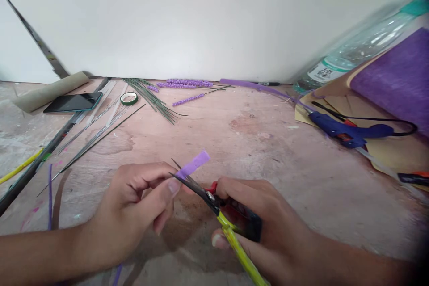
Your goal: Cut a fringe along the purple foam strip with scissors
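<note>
My left hand [144, 201] pinches a short purple strip [197, 162] between thumb and fingertips. The strip's free end points up and to the right. My right hand [264, 219] grips scissors [209, 195] with dark blades and a yellow-wrapped handle. Their blades are parted around the strip, close to my left thumb tip. Part of the other handle is hidden by my right fingers, where something red and black also shows. A thin purple length [50, 196] hangs or lies behind my left forearm and comes out below it.
Against the white wall lie purple beaded-looking stems [187, 83], green wires [157, 103] and a green tape roll [129, 98]. A phone [73, 103] and cardboard tube [53, 91] lie left. A blue glue gun [345, 129], plastic bottle [355, 58] and purple sheet [395, 71] are right.
</note>
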`<control>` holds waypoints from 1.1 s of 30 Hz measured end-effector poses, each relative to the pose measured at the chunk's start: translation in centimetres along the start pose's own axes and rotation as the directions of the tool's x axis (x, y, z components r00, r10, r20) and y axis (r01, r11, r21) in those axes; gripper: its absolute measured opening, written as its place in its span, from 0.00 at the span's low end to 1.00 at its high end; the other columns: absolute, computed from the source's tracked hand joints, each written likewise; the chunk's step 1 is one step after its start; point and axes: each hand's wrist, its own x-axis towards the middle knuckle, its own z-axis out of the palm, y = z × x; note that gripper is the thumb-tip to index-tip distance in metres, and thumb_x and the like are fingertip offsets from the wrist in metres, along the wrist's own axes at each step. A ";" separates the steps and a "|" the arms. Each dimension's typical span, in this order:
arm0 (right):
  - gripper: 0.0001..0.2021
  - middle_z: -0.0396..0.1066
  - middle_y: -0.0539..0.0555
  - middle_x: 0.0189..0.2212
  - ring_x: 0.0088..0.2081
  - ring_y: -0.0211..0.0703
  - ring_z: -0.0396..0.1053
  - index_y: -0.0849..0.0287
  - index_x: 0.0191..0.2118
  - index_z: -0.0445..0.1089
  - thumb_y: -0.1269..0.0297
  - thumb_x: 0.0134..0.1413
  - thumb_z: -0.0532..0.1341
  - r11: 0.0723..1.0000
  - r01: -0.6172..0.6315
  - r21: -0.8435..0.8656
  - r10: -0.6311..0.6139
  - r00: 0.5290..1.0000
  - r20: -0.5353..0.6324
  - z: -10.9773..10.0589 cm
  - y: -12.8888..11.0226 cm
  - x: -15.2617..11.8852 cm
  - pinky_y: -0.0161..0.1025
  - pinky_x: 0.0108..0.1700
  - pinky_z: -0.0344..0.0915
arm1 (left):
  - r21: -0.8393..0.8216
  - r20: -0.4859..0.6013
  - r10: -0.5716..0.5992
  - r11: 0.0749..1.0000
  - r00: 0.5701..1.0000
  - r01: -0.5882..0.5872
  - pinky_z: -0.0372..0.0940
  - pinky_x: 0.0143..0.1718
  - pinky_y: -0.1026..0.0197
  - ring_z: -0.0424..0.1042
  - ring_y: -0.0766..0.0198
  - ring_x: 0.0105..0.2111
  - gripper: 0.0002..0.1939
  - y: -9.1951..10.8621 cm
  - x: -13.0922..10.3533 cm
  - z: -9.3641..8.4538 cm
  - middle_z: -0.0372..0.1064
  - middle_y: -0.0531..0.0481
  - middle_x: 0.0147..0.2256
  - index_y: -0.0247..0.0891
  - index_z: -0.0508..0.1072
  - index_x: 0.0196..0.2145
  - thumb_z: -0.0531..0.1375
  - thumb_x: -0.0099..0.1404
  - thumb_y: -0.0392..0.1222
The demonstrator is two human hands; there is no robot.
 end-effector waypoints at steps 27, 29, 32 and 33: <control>0.19 0.55 0.47 0.25 0.29 0.39 0.54 0.55 0.31 0.66 0.45 0.64 0.59 0.808 -0.291 0.512 0.180 0.950 0.255 -0.4 -1.2 0.6 0.35 0.30 0.53 | -0.156 0.048 -0.185 0.969 0.982 0.190 0.56 0.23 0.66 0.59 0.69 0.17 0.15 -0.1 -0.4 0.1 0.63 0.57 0.13 0.38 0.74 0.29 0.56 0.70 0.47; 0.18 0.60 0.48 0.25 0.28 0.40 0.57 0.55 0.33 0.70 0.44 0.63 0.60 0.813 -0.254 0.524 0.163 0.963 0.214 -0.4 -1.4 0.7 0.36 0.30 0.56 | -0.173 0.054 -0.182 0.966 0.982 0.189 0.58 0.24 0.66 0.60 0.68 0.18 0.16 -0.1 -0.4 0.1 0.64 0.56 0.14 0.38 0.75 0.29 0.56 0.70 0.48; 0.13 0.64 0.48 0.25 0.25 0.38 0.57 0.55 0.37 0.71 0.50 0.63 0.61 0.847 -0.205 0.490 0.139 0.976 0.169 -0.3 -1.7 0.6 0.35 0.27 0.56 | -0.203 0.048 -0.168 0.964 0.985 0.175 0.58 0.24 0.66 0.61 0.68 0.19 0.18 -0.2 -0.6 0.3 0.66 0.55 0.14 0.38 0.73 0.24 0.57 0.70 0.48; 0.11 0.64 0.47 0.25 0.24 0.37 0.57 0.55 0.36 0.71 0.53 0.63 0.62 0.866 -0.188 0.464 0.129 0.979 0.157 -0.2 -1.6 0.5 0.35 0.27 0.56 | -0.213 0.045 -0.166 0.962 0.985 0.172 0.58 0.24 0.66 0.61 0.68 0.19 0.20 -0.3 -0.6 0.3 0.66 0.55 0.15 0.38 0.71 0.22 0.57 0.70 0.48</control>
